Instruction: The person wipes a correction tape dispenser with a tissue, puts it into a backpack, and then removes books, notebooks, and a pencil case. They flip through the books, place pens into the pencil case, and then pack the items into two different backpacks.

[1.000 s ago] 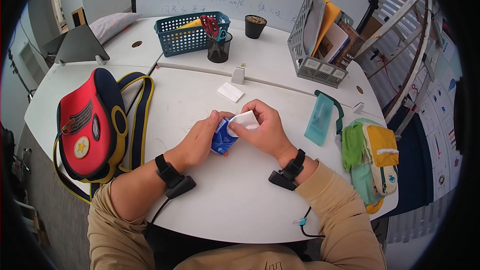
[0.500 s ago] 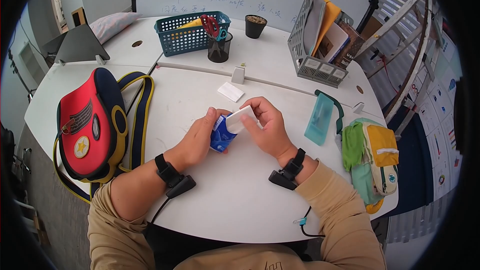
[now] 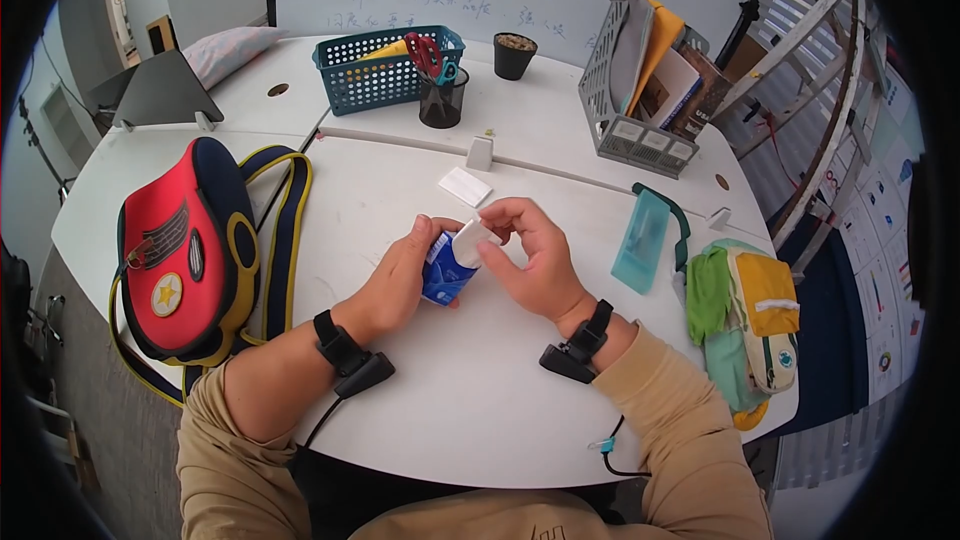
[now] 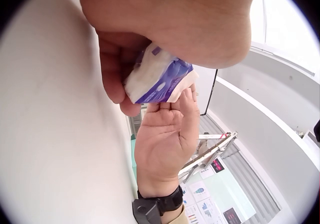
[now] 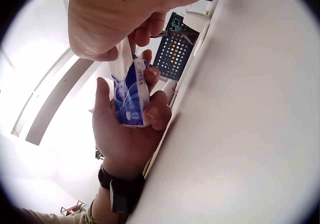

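Observation:
A blue-and-white tissue pack sits in my left hand, held above the table. In the right wrist view, the left fingers curl round one side of the pack, with the thumb along the other. A folded white tissue sticks out of the pack's top. My right hand pinches this tissue at its edge, thumb in front and fingertips behind. From the left wrist view, the right hand shows its palm, its fingertips right at the pack's end.
A flat white packet lies beyond the hands. The red bag stands left; a teal case and a colourful small bag lie right. Farther back are a basket, pen cup, plant pot and file holder.
The tissue reached farther out to the right before; now less of it shows, closer to the pack. My right fingers have shifted slightly on it. The left hand keeps its hold.

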A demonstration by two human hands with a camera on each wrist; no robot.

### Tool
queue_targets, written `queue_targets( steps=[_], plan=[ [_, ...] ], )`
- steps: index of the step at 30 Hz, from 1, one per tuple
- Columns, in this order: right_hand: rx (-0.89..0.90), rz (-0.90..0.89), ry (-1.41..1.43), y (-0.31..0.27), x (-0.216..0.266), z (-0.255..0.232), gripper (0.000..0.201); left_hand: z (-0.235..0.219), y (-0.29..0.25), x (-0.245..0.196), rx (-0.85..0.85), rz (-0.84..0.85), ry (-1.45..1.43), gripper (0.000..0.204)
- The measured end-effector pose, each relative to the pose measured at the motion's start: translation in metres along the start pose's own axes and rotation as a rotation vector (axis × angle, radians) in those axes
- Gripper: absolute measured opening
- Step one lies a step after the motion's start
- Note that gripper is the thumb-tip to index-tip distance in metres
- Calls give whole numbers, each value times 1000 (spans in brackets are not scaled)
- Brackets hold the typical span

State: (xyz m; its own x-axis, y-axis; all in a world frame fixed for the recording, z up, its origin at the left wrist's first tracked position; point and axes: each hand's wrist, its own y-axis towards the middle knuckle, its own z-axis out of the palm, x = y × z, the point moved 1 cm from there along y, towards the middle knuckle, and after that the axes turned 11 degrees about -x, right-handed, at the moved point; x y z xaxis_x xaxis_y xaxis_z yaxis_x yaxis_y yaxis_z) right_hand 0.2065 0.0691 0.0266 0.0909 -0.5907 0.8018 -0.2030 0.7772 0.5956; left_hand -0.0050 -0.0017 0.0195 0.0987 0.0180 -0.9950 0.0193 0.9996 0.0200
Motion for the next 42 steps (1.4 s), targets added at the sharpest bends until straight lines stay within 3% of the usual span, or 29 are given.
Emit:
queue_targets(
  steps=[18, 27, 42],
  plan=[
    [159, -183, -200, 6, 5, -7, 17, -2, 3, 2, -29, -7, -41, 88],
    [213, -100, -226, 5, 7, -8, 18, -2, 3, 5, 67, -115, -105, 88],
    [189, -83, -238, 5, 5, -6, 18, 3, 2, 9, 130, -97, 19, 90]
  ],
)
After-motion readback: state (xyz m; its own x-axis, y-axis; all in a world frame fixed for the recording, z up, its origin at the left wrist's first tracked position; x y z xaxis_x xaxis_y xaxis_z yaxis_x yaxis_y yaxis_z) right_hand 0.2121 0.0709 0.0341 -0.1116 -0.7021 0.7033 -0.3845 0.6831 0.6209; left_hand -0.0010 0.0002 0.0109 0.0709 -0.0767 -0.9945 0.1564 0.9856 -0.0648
